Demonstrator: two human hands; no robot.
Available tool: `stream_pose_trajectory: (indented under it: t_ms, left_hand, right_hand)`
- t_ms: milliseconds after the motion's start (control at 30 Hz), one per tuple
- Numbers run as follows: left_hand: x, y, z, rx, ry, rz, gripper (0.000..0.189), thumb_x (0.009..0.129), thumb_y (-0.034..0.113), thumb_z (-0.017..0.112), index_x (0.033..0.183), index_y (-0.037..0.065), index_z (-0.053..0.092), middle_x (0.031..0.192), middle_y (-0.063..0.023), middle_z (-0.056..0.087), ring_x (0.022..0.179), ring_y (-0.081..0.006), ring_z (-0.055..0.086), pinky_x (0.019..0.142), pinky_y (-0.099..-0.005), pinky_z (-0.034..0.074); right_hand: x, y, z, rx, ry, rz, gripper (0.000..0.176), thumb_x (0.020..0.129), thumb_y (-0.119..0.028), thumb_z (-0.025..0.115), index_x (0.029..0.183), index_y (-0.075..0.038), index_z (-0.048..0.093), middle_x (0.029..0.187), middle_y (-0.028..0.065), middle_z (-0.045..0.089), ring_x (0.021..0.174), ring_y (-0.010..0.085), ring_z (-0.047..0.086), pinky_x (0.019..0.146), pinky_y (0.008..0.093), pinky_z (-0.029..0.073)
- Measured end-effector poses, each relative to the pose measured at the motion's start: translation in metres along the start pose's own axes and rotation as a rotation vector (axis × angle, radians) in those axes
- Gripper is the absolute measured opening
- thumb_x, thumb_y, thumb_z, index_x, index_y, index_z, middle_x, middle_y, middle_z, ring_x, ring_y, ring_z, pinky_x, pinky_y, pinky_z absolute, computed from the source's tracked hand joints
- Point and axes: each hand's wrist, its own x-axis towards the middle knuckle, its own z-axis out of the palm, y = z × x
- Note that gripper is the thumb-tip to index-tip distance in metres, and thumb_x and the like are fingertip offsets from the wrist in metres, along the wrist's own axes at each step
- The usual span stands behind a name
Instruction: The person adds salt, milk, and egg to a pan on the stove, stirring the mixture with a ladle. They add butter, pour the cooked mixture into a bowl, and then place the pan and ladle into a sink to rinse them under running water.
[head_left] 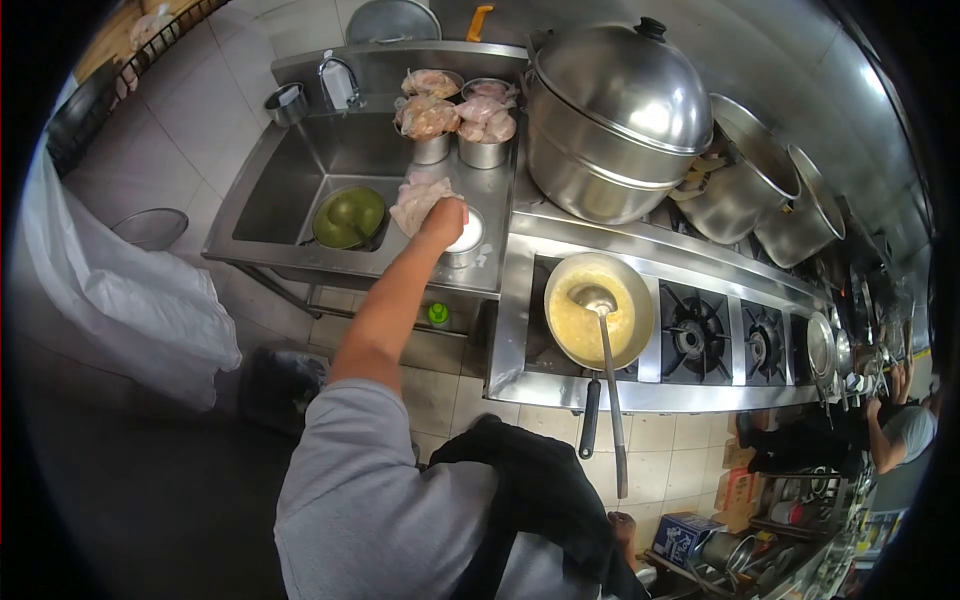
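My left hand point(446, 220) reaches out over the steel counter beside the sink, its fingers curled closed at the edge of a crumpled, pale pinkish plastic bag point(420, 200). Just under and to the right of this hand stands a small metal container point(462, 258) with white contents point(470, 232). My right hand point(622, 527) hangs low by my apron, mostly hidden. On the front burner sits a pan point(641, 341) of yellow liquid, a ladle point(609, 370) resting in it with its handle pointing toward me.
A greenish bowl point(328, 217) lies in the sink point(290, 190). Bag-topped metal pots point(484, 152) stand behind. A large lidded steamer point(590, 160) and big pots point(735, 190) line the stove's back. The pan handle point(590, 420) overhangs the front edge. Another person point(900, 440) is far right.
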Motion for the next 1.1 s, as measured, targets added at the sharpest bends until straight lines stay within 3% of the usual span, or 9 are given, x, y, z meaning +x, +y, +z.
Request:
stream_pose_trajectory:
  t_ms: [167, 400, 600, 667, 833, 867, 933, 1000, 1100]
  left_hand:
    - [0.016, 0.024, -0.036, -0.188, 0.015, 0.03, 0.012, 0.067, -0.009, 0.058, 0.065, 0.001, 0.063, 0.075, -0.0137, 0.067, 0.073, -0.0252, 0.064, 0.067, -0.0326, 0.049]
    - [0.013, 0.007, -0.015, -0.155, -0.011, 0.037, 0.01, 0.065, -0.009, 0.061, 0.064, 0.001, 0.063, 0.08, -0.0155, 0.067, 0.076, -0.0267, 0.064, 0.07, -0.0326, 0.049]
    - [0.0, -0.008, -0.007, -0.362, -0.114, 0.078, 0.026, 0.069, -0.007, 0.066, 0.093, 0.001, 0.069, 0.092, -0.0107, 0.069, 0.081, -0.0167, 0.064, 0.074, -0.0283, 0.05]
    - [0.003, -0.013, -0.013, -0.456, 0.01, 0.094, 0.032, 0.074, -0.004, 0.068, 0.105, 0.001, 0.067, 0.09, -0.0067, 0.069, 0.084, -0.0116, 0.063, 0.076, -0.0264, 0.05]
    - [0.047, -0.094, -0.009, -0.699, 0.354, -0.196, 0.025, 0.088, 0.011, 0.06, 0.107, -0.004, 0.064, 0.1, -0.0128, 0.069, 0.092, -0.0161, 0.065, 0.082, -0.029, 0.05]
    - [0.047, -0.123, 0.0, -0.501, 0.155, -0.327, 0.028, 0.089, 0.016, 0.059, 0.108, -0.004, 0.063, 0.102, -0.0139, 0.068, 0.094, -0.0178, 0.064, 0.084, -0.0302, 0.049]
    - [0.036, -0.152, 0.011, -0.309, -0.054, -0.447, 0.032, 0.091, 0.021, 0.057, 0.109, -0.004, 0.063, 0.104, -0.0151, 0.067, 0.096, -0.0195, 0.064, 0.087, -0.0313, 0.048]
    - [0.018, -0.154, 0.02, -1.001, 0.111, -0.484, 0.04, 0.092, 0.03, 0.055, 0.114, -0.003, 0.061, 0.107, -0.0181, 0.066, 0.1, -0.0233, 0.062, 0.089, -0.0331, 0.046]
    - [0.005, -0.142, 0.028, -0.526, 0.268, -0.442, 0.033, 0.091, 0.031, 0.057, 0.098, -0.002, 0.062, 0.093, -0.0156, 0.066, 0.087, -0.023, 0.064, 0.079, -0.0338, 0.048]
  right_hand:
    - [-0.012, -0.017, 0.005, 0.022, -0.011, -0.03, 0.036, 0.086, -0.015, 0.064, 0.111, 0.008, 0.053, 0.069, 0.0067, 0.06, 0.055, 0.0171, 0.063, 0.042, 0.0295, 0.047]
    - [0.003, -0.019, 0.013, -0.01, -0.055, -0.018, 0.024, 0.086, -0.015, 0.062, 0.099, 0.004, 0.057, 0.068, 0.0054, 0.059, 0.056, 0.0166, 0.062, 0.042, 0.0294, 0.046]
    - [-0.014, -0.043, 0.018, -0.12, -0.047, -0.049, 0.016, 0.086, -0.017, 0.061, 0.085, -0.002, 0.06, 0.067, 0.0054, 0.06, 0.055, 0.0165, 0.062, 0.042, 0.0293, 0.047]
    - [-0.009, -0.036, 0.013, -0.145, -0.072, -0.054, 0.015, 0.086, -0.017, 0.062, 0.085, -0.002, 0.06, 0.067, 0.0058, 0.06, 0.055, 0.0164, 0.062, 0.041, 0.0292, 0.047]
    - [0.009, 0.003, -0.001, 0.037, 0.05, 0.011, 0.019, 0.087, -0.019, 0.059, 0.086, 0.0, 0.059, 0.067, 0.007, 0.06, 0.053, 0.016, 0.062, 0.04, 0.0288, 0.046]
    - [0.012, 0.006, -0.012, 0.128, 0.003, 0.013, 0.022, 0.088, -0.02, 0.059, 0.088, 0.001, 0.06, 0.069, 0.0076, 0.061, 0.055, 0.0171, 0.063, 0.041, 0.0291, 0.048]
    - [0.014, -0.003, -0.03, 0.004, 0.055, -0.032, 0.025, 0.088, -0.022, 0.059, 0.094, 0.003, 0.06, 0.071, 0.0101, 0.063, 0.058, 0.0191, 0.065, 0.044, 0.0319, 0.05]
    - [0.013, -0.014, -0.047, 0.139, 0.176, -0.167, 0.022, 0.09, -0.021, 0.057, 0.091, 0.001, 0.06, 0.07, 0.0104, 0.063, 0.058, 0.0174, 0.063, 0.046, 0.0306, 0.051]
    - [0.03, -0.043, -0.07, -0.088, 0.284, -0.525, 0.026, 0.093, -0.025, 0.054, 0.088, -0.001, 0.06, 0.069, 0.0089, 0.063, 0.059, 0.0162, 0.062, 0.05, 0.0278, 0.048]
